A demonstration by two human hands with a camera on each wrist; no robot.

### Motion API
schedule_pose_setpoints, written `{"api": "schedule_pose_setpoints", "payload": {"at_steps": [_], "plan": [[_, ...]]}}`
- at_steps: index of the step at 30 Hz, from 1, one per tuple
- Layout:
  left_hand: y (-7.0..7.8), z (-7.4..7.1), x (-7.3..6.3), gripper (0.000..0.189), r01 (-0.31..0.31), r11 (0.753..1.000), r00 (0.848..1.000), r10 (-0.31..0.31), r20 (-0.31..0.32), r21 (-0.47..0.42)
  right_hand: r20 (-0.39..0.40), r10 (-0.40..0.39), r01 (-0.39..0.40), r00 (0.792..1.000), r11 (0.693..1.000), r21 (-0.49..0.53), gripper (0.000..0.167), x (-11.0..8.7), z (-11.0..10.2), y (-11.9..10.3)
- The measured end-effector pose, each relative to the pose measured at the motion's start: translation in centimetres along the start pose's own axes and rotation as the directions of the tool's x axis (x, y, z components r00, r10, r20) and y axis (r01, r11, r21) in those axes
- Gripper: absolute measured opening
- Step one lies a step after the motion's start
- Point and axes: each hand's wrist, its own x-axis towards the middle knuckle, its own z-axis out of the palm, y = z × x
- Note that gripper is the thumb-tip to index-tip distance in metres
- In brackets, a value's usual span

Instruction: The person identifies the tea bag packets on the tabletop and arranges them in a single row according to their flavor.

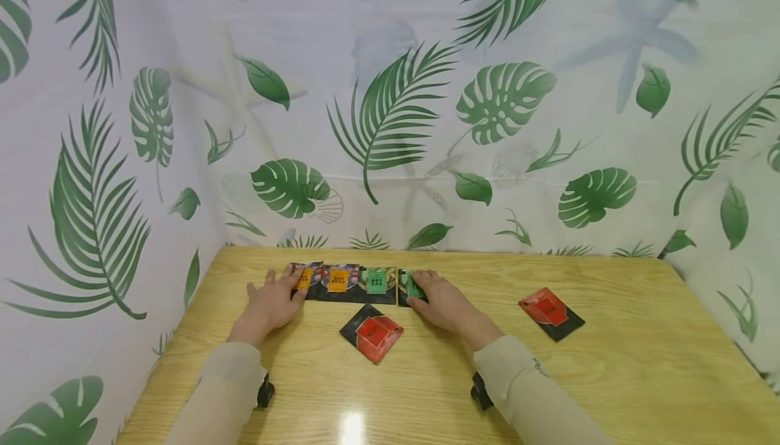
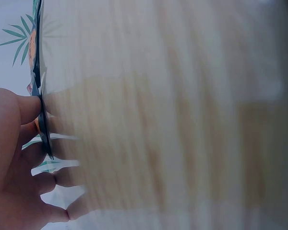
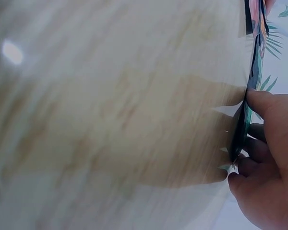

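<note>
Four packets, dark with coloured labels, form a row near the table's back edge. My left hand [image 1: 277, 301] rests with spread fingers on the leftmost orange-labelled packet [image 1: 304, 281], partly covering it. Beside that lies another orange-labelled packet [image 1: 337, 282], then a green-labelled packet [image 1: 377, 284]. At the right end, my right hand [image 1: 443, 301] touches a second green-labelled packet [image 1: 405, 290], with thumb on its near part and fingers over its top; much of it is hidden. From the wrists, the left hand [image 2: 14, 158] and right hand [image 3: 273, 148] appear at the packets' edges.
A red-and-black packet [image 1: 372, 333] lies tilted between the forearms, in front of the row. Another red-and-black packet [image 1: 551, 313] lies farther right. The wooden table [image 1: 378, 397] meets a leaf-patterned cloth [image 1: 390, 221] behind and at the left.
</note>
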Motion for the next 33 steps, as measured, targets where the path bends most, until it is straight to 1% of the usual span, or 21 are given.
{"api": "schedule_pose_setpoints", "payload": {"at_steps": [7, 16, 23, 33], "plan": [[0.1, 0.1, -0.1, 0.062, 0.005, 1.000, 1.000, -0.005, 0.011, -0.006, -0.013, -0.005, 0.005, 1.000, 1.000, 0.002, 0.061, 0.0, 0.2, 0.1], [0.4, 0.1, -0.3, 0.062, 0.016, 1.000, 1.000, -0.015, 0.023, -0.011, -0.055, -0.027, 0.027, 0.998, 1.000, -0.005, 0.059, 0.1, 0.5, 0.2], [0.5, 0.0, -0.3, 0.062, 0.009, 1.000, 1.000, -0.009, 0.015, -0.013, -0.082, -0.039, 0.038, 0.996, 0.999, -0.016, 0.059, -0.2, 0.0, -0.5], [0.2, 0.0, -0.2, 0.061, 0.001, 1.000, 1.000, -0.001, 0.002, -0.010, -0.104, -0.089, 0.089, 0.991, 0.996, -0.007, 0.055, -1.2, -0.1, -2.1]]}}
